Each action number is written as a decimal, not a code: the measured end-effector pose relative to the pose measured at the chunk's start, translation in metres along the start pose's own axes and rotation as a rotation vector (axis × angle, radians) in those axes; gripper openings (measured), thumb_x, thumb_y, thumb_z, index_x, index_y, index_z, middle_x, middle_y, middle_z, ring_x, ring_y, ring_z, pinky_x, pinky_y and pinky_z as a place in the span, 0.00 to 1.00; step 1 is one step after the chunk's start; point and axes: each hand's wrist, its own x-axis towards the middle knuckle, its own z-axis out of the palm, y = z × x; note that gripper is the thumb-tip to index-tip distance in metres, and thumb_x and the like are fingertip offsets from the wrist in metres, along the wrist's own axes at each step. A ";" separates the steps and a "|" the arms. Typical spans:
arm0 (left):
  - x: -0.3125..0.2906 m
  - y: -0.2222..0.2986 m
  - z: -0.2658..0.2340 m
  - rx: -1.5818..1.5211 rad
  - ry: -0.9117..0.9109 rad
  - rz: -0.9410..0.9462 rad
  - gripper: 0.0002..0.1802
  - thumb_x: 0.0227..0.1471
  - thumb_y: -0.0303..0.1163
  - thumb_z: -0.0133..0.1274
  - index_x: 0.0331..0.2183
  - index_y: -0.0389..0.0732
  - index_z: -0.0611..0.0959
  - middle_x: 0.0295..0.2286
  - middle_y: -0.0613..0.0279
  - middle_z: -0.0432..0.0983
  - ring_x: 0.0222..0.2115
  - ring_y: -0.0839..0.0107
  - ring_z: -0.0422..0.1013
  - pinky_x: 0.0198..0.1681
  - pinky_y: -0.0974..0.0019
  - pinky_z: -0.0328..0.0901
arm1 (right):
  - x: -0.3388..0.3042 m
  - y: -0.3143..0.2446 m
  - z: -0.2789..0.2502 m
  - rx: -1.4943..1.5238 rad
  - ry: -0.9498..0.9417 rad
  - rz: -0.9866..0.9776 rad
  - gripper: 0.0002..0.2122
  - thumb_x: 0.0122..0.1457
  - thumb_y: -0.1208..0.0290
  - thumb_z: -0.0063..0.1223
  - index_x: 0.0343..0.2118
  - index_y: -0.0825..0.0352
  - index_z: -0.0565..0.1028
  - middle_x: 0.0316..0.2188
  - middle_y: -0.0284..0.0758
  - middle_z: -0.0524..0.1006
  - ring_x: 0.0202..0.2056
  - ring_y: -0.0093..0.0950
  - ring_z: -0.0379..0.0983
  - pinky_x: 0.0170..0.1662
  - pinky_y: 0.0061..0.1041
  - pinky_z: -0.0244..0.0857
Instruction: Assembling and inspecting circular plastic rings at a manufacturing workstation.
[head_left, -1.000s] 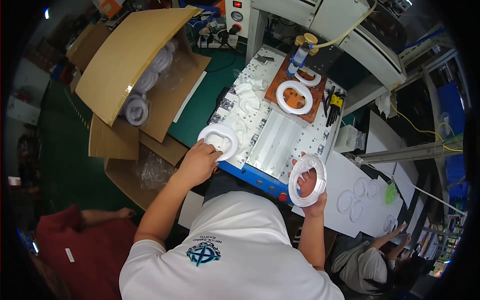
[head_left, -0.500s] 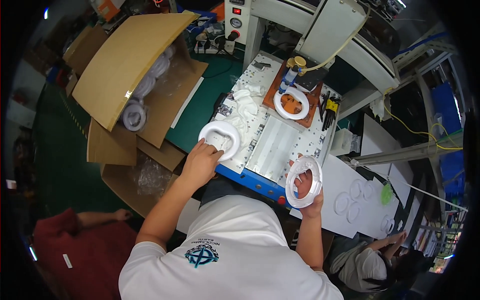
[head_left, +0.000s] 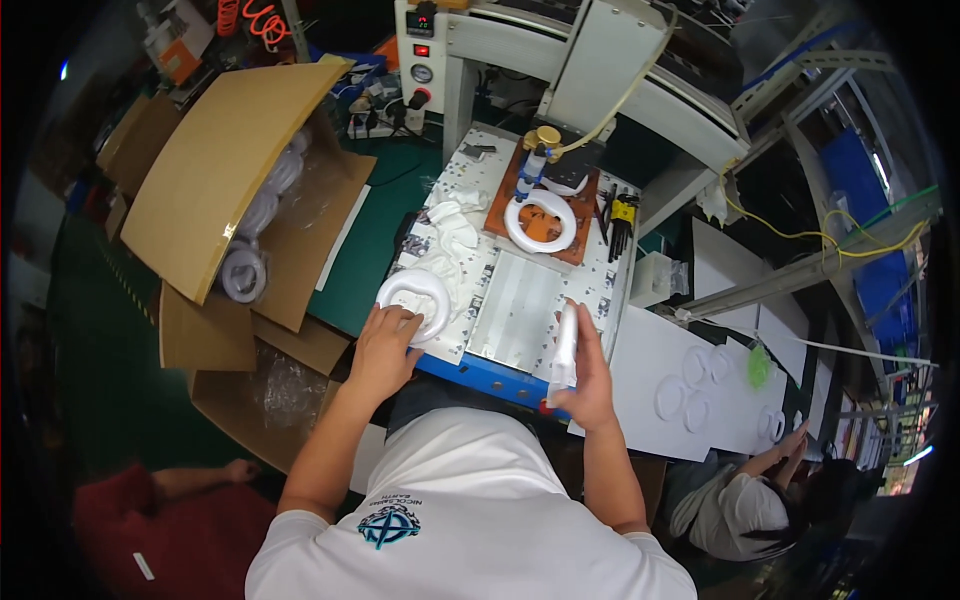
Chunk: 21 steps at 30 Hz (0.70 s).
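My left hand (head_left: 382, 350) is closed over the near rim of a glossy white plastic ring (head_left: 440, 298), which lies at the front left of the worktable, partly on a crumpled white cloth (head_left: 452, 232). My right hand (head_left: 592, 378) grips a second white ring (head_left: 564, 345), held up near the table's front edge and seen edge-on. Farther back, another white ring (head_left: 514, 232) sits on an orange-brown fixture plate (head_left: 572, 245), under a blue and brass clamp-like fitting (head_left: 530, 178). A pale, smooth plate (head_left: 515, 310) lies on the tabletop between my hands.
An opened cardboard box (head_left: 215, 160) with bagged rings stands at left. A pale machine frame (head_left: 600, 80) spans the back. Black-handled tools (head_left: 622, 225) lie right of the fixture. More rings (head_left: 670, 398) rest on a white side table (head_left: 640, 360). People are at lower left and lower right.
My right hand has turned its ring from face-on to edge-on. The left hand keeps its hold on the other ring. The whole view has shifted, placing the machine lower and farther left.
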 end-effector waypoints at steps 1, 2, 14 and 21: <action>0.002 0.010 -0.006 -0.002 -0.003 0.013 0.21 0.44 0.26 0.64 0.44 0.38 0.83 0.39 0.54 0.76 0.47 0.54 0.70 0.55 0.56 0.63 | 0.002 -0.003 -0.001 -0.251 -0.042 -0.031 0.61 0.35 0.37 0.72 0.68 0.68 0.51 0.67 0.47 0.56 0.66 0.44 0.55 0.64 0.40 0.55; 0.001 0.024 -0.011 -0.249 0.003 -0.087 0.21 0.47 0.27 0.62 0.46 0.38 0.83 0.40 0.54 0.77 0.45 0.57 0.73 0.55 0.58 0.65 | 0.002 -0.007 0.002 -0.250 -0.031 -0.027 0.61 0.35 0.37 0.72 0.68 0.68 0.51 0.67 0.47 0.56 0.66 0.44 0.55 0.64 0.40 0.55; 0.003 0.080 -0.003 -1.557 -0.284 -0.477 0.18 0.66 0.33 0.45 0.50 0.31 0.74 0.36 0.53 0.81 0.36 0.69 0.78 0.45 0.66 0.71 | 0.004 -0.025 0.029 -0.838 -0.222 -0.299 0.56 0.36 0.47 0.75 0.67 0.67 0.56 0.66 0.55 0.52 0.64 0.54 0.54 0.63 0.45 0.51; 0.012 0.084 -0.003 -1.572 -0.257 -0.521 0.19 0.66 0.36 0.45 0.52 0.33 0.73 0.39 0.52 0.81 0.36 0.69 0.78 0.43 0.66 0.72 | -0.002 -0.017 0.016 -0.702 -0.171 -0.252 0.58 0.35 0.52 0.77 0.68 0.68 0.52 0.67 0.55 0.50 0.66 0.53 0.51 0.64 0.46 0.50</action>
